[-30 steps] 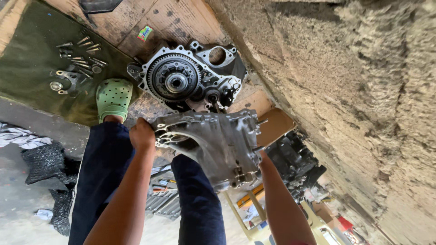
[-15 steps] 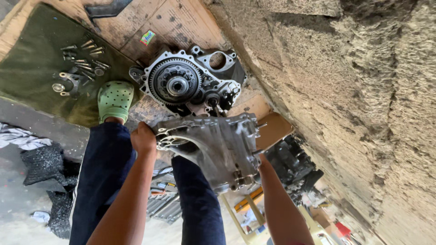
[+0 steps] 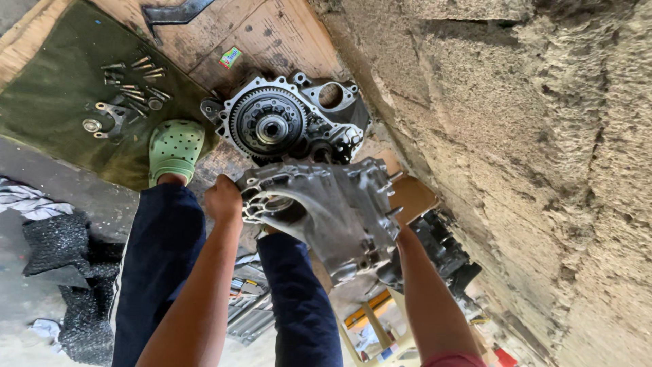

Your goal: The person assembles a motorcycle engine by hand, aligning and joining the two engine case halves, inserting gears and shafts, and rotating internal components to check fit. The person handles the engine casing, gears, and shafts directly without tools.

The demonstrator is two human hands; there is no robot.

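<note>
Head view shows your left hand (image 3: 223,198) and right hand (image 3: 402,234) gripping the cover (image 3: 329,211), lifted clear above the engine (image 3: 288,122) on the floor; 2 halves apart, bolts (image 3: 136,78) lie out on the mat (image 3: 61,95).

The right hand is out of sight behind the cover (image 3: 326,211); only the forearm shows below it, so how it grips cannot be told. The left hand (image 3: 223,198) shows knuckles only, its fingertips tucked behind the cover's edge. Just beyond the hands, the near rim of the engine case (image 3: 288,122) is masked by the cover. Under the right forearm, a dark part (image 3: 441,251) is half covered, its kind unclear. Far past the left hand, bolts (image 3: 136,85) on the mat are too small to sort. Both arms run off the bottom edge.
</note>
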